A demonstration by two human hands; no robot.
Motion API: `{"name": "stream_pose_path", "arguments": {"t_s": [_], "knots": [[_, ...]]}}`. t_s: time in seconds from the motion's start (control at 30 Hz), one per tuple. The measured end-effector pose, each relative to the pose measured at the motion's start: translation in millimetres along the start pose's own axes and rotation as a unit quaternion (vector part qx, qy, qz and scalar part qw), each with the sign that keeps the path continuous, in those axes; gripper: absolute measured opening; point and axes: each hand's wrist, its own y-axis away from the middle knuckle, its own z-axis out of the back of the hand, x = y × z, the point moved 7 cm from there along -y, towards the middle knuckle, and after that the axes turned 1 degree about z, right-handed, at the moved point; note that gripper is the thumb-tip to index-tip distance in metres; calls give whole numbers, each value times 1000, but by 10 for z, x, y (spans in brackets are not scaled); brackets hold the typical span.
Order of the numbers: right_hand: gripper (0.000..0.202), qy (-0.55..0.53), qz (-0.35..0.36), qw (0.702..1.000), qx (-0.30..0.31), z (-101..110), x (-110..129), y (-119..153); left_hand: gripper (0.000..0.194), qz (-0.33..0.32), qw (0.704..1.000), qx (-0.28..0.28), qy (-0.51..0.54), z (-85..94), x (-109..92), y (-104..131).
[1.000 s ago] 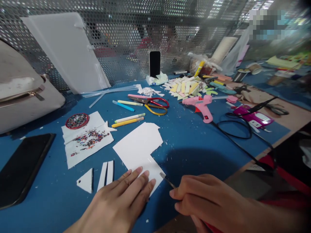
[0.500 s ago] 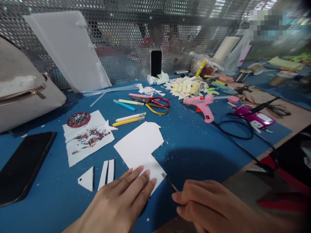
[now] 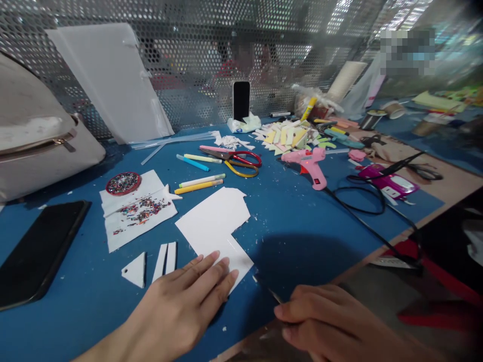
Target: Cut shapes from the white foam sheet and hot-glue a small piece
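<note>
A white sheet with an irregular cut outline (image 3: 216, 216) lies flat on the blue table. My left hand (image 3: 188, 296) rests on its lower part, fingers stretched out and pressing down. My right hand (image 3: 324, 317) is closed around a thin metal craft knife (image 3: 274, 294), whose tip is just right of the sheet's lower right corner and apart from it. Two narrow white strips (image 3: 171, 257) and a white triangle with a small hole (image 3: 135, 270) lie left of my left hand.
Behind the sheet are markers (image 3: 199, 186) and scissors (image 3: 241, 163). A pink glue gun (image 3: 311, 166) with a black cable stands at right, near paper scraps (image 3: 289, 136). At left lie a dark phone (image 3: 41, 251), a bag (image 3: 45, 146) and beads on paper (image 3: 145, 210).
My right hand has drawn the knife slightly right and down, so its tip has left the sheet's edge. My left hand stays on the sheet. The view has shifted a little.
</note>
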Motion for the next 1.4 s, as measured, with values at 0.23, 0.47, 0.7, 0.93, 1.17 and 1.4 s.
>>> {"name": "stream_pose_path", "arguments": {"t_s": [0.23, 0.47, 0.7, 0.93, 1.17, 1.4], "knots": [[14, -150, -36, 984, -88, 331, -309, -171, 37, -17, 1000, -4, 9, 35, -14, 4], [22, -496, -143, 854, -62, 191, -694, -411, 27, 139, 970, -12, 198, 218, 295, -247], [17, -450, -40, 890, -64, 192, -477, -659, 33, 417, 669, 135, 600, -181, 515, -408], [17, -392, -28, 914, -100, 332, -528, -604, 25, 402, 725, 153, 537, -209, 631, -477], [16, -394, -74, 905, -144, 368, -749, -383, 20, 344, 855, 119, 371, -159, 1388, -1015], [28, -385, -158, 897, -151, 156, -928, -257, 29, 305, 928, 59, 206, -335, 2242, -1960]]}}
